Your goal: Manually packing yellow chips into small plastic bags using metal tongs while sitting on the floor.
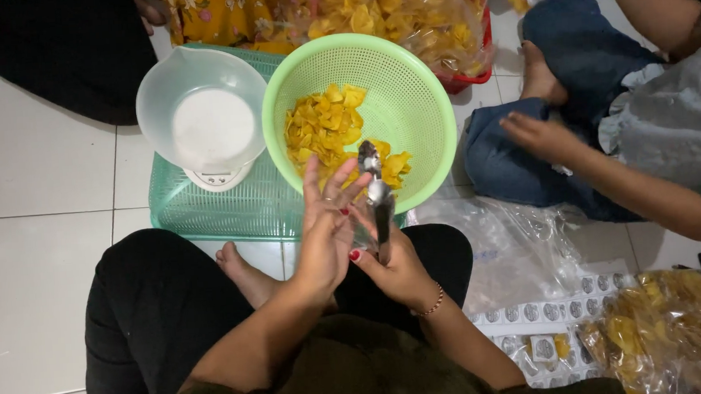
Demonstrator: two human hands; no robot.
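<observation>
Thin yellow fried chips [325, 129], heaped toward nine o'clock inside the round light-green perforated plastic colander [408, 78], with a smaller drift at six o'clock. Right there at six o'clock: a shiny metal serving utensil [376, 191], spoon or tongs, hard to tell, tip resting on that lower drift. Right hand [393, 270] below it, grip closed firmly around the handle, red nails showing. Left hand [325, 227] just beside at nine o'clock of the utensil, grip open and holding nothing, fingers spread and hovering over the colander's near rim.

Judging from this: best kept low and shallow, sliding under the chips rather than stabbing down, since these look brittle. Worth steadying the colander rim with that free left hand, as it sits tilted on the overturned teal plastic mesh basket [228, 205]. Small loads, probably, to avoid spills.

Further out at nine o'clock: a white kitchen scale carrying a clear plastic bowl [196, 109], bowl showing no chips, on the same teal basket. At one o'clock, a red basket [484, 48] lined with a big clear bag of more chips. At three o'clock, another person's hand [537, 136], apart from all this. Crumpled clear plastic bags [519, 251] and a sheet of round stickers [540, 315] at four to five o'clock on the white tiled floor [28, 178].
</observation>
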